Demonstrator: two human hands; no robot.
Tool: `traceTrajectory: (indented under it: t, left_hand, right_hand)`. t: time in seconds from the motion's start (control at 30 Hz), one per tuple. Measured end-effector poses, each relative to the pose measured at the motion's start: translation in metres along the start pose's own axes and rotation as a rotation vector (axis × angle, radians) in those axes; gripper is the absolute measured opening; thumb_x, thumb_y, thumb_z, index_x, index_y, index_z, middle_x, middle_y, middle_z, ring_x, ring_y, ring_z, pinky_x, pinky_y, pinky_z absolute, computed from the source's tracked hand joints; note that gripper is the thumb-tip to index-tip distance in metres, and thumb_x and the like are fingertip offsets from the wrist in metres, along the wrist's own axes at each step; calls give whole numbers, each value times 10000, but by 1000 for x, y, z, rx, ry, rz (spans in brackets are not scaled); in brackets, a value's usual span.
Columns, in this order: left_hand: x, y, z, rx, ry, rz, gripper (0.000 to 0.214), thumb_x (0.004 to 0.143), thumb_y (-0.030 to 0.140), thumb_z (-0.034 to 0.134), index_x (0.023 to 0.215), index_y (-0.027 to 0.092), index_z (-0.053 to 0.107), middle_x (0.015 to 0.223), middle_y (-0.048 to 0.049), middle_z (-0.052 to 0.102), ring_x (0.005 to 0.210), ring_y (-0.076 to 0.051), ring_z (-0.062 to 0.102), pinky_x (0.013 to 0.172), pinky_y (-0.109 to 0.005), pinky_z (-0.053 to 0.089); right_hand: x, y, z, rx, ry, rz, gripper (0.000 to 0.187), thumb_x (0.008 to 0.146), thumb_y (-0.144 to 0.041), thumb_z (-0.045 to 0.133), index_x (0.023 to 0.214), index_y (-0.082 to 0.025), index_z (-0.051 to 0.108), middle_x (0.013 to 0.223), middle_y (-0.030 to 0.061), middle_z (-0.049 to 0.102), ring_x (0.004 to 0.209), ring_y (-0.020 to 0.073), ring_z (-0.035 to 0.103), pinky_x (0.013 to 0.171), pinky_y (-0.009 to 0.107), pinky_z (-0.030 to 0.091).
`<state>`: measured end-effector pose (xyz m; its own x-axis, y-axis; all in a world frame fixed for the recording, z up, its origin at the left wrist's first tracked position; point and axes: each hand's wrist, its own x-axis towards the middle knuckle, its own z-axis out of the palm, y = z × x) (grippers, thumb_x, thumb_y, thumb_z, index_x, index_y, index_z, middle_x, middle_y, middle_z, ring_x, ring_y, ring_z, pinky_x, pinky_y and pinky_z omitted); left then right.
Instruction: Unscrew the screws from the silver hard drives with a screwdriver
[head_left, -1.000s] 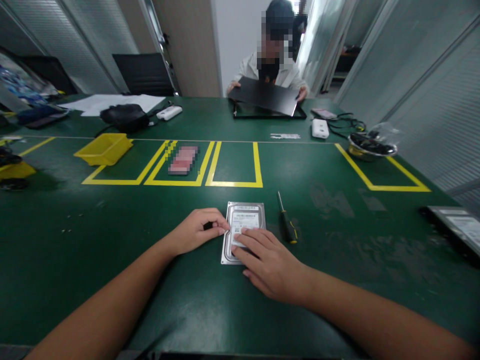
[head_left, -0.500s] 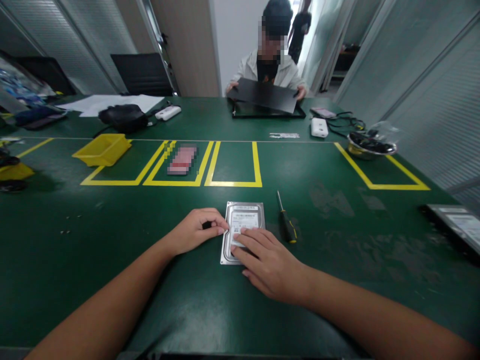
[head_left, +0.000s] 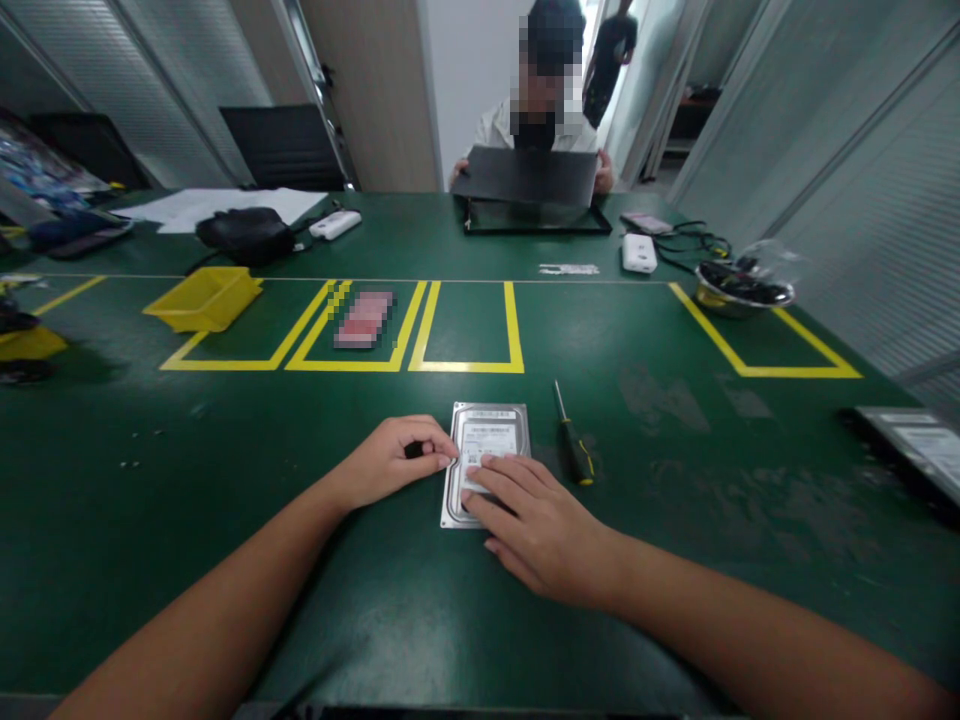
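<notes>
A silver hard drive (head_left: 491, 415) with a white label lies flat on the green table in front of me. At its left edge, the thumb and forefinger of my left hand (head_left: 397, 460) are pinched together. Whatever lies between those fingertips is too small to make out. My right hand (head_left: 536, 520) rests on the lower right part of the drive, its fingers stretched across the label and covering some of it. To the right of the drive lies a screwdriver (head_left: 576, 458) with a black and yellow handle, its shaft pointing away from me.
Several tiny screws (head_left: 131, 464) lie at left. Beyond are a yellow bin (head_left: 206, 300), a blurred pink item (head_left: 364, 320) and yellow tape outlines (head_left: 517, 330). Another drive (head_left: 915, 450) is at right, near a metal bowl (head_left: 742, 295). Opposite, a person holds a dark panel (head_left: 529, 178).
Both my hands and the hard drive stay in place. Across the table, the person has tilted the dark panel more upright. A figure in the background has shifted slightly right.
</notes>
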<state>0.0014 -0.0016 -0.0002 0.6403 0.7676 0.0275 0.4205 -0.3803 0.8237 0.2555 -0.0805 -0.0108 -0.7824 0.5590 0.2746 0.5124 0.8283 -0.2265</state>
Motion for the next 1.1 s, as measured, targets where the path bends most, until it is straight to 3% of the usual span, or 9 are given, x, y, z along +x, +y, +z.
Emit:
traceTrajectory:
  t: [0.27, 0.6, 1.1]
  left_hand:
    - [-2, -2, 2, -67, 31, -27, 174, 891, 266, 656, 1015, 156, 708, 849, -18, 637, 747, -118, 563, 694, -239, 466]
    - [0, -1, 1, 2, 28, -8, 106, 884, 252, 660, 909, 158, 703, 838, -10, 636, 741, -111, 557, 695, -236, 449]
    - [-1, 3, 1, 42, 14, 11, 116, 889, 248, 638, 903, 155, 706, 847, -20, 646, 742, -116, 559, 700, -236, 451]
  right_hand:
    - [0, -1, 0, -5, -6, -1, 438, 946, -269, 503, 1365, -142, 516, 1449, 112, 474, 1386, 270, 345, 1196, 444, 251]
    - [0, 0, 0, -4, -15, 3, 446, 939, -269, 513, 1367, -145, 513, 1442, 111, 480, 1391, 273, 338, 1192, 447, 260]
    - [-1, 0, 1, 5, -16, 5, 444, 946, -275, 501, 1370, -142, 517, 1461, 111, 465, 1388, 272, 340, 1195, 452, 254]
